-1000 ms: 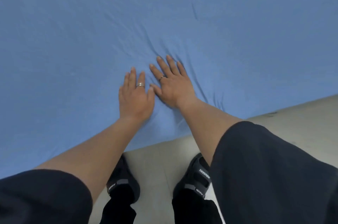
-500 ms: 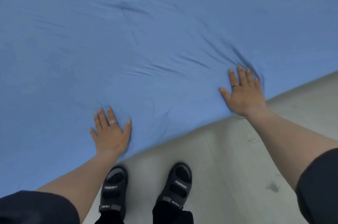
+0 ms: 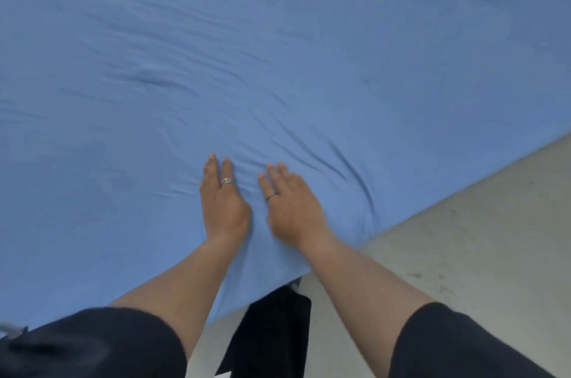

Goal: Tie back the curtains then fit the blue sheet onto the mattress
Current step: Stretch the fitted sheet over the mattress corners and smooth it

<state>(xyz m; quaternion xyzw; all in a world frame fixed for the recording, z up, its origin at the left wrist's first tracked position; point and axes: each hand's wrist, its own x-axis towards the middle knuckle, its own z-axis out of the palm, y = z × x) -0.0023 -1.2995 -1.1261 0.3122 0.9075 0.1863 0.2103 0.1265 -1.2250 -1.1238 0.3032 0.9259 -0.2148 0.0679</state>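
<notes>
From my feed, the blue sheet (image 3: 278, 53) fills nearly the whole head view, spread flat over the bed, with its near edge running on a slant from the lower left up to the right border. The cloth lies mostly smooth. A short crease sits left of centre, and a fan of deeper folds (image 3: 349, 170) runs just to the right of the hands, toward the edge.

Both hands lie on the sheet close to that near edge, side by side and nearly touching at the heels. The left grip (image 3: 222, 204) is spread flat, palm down, fingers straight and held together, pointing away from me; it has hold of nothing and only presses on the cloth. A broad silver ring (image 3: 227, 181) shows on one of its fingers. The right grip (image 3: 293, 207) is likewise flat and palm down, fingers straight and angled slightly leftward, resting on the sheet with nothing pinched. It is a little blurred, though a thin ring (image 3: 272, 195) is plain on one finger.

Both forearms are bare and reach in from the bottom of the view, out of dark sleeves (image 3: 92, 343). Between the arms a dark trouser leg (image 3: 272, 331) stands just beside the sheet's hanging edge. To the right and below lies a pale grey floor (image 3: 479, 238) with a few dark specks.
</notes>
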